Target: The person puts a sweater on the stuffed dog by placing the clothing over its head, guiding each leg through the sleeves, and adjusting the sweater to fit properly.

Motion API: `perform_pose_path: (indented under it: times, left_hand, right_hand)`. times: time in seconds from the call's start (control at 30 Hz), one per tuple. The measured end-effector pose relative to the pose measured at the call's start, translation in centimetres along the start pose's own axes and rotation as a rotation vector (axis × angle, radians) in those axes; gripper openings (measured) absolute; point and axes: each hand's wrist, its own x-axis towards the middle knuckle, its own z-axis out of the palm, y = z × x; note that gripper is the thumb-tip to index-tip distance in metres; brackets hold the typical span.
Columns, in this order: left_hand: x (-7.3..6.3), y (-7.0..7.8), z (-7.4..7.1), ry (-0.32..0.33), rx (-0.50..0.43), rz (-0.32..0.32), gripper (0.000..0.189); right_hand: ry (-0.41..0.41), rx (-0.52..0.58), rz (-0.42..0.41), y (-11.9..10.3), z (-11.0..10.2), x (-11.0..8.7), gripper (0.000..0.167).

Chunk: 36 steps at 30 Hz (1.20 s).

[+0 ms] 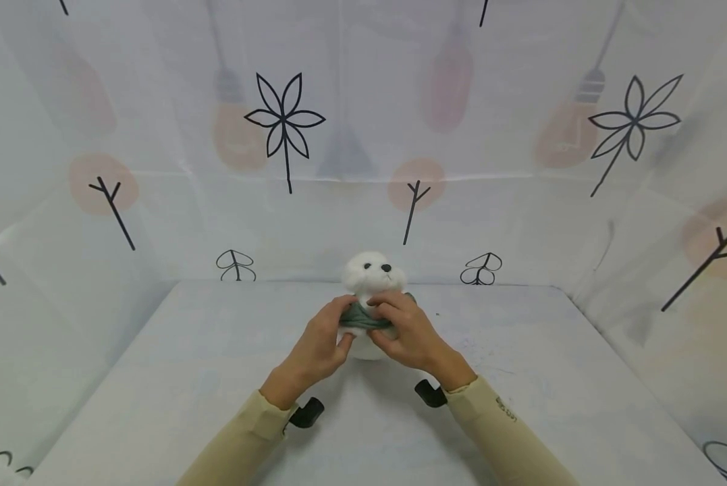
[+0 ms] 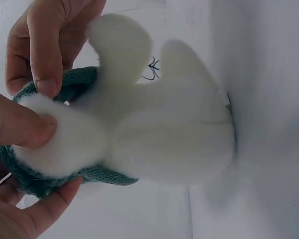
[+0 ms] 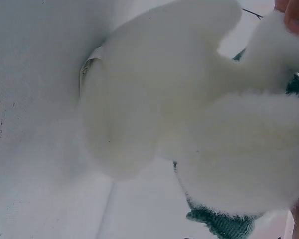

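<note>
A white plush toy with dark eyes and a black nose sits upright, facing me. A green knit garment runs across its chest and circles one of its limbs. My left hand grips the toy at its left side; in the left wrist view its thumb presses the white limb, with the other fingers at the knit. From the other side my right hand pinches the knit, its fingertips near the toy's chest. In the right wrist view the toy's body hides most of both hands.
The toy stands on a white table toward its far edge. Pale cloth walls printed with line flowers and bulbs rise behind and at both sides. Black pieces stick out at both wrists, and a small tag sits near the toy's base.
</note>
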Motion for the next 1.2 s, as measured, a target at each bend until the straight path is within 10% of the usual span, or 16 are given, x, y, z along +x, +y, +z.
perform_pose_path:
  times: [0.33, 0.8, 1.2]
  left_hand:
    - [0.2, 0.3, -0.5, 0.016, -0.071, 0.123, 0.065]
    - [0.3, 0.6, -0.5, 0.016, -0.045, 0.143, 0.065]
    - [0.2, 0.1, -0.3, 0.114, -0.014, 0.177, 0.054]
  right_hand:
    - [-0.102, 0.267, 0.156, -1.1, -0.6, 0.0, 0.071]
    - [-0.104, 0.312, 0.168, -1.2, -0.7, 0.2, 0.06]
    - [0.013, 0.177, 0.011, -1.3, 0.2, 0.2, 0.036]
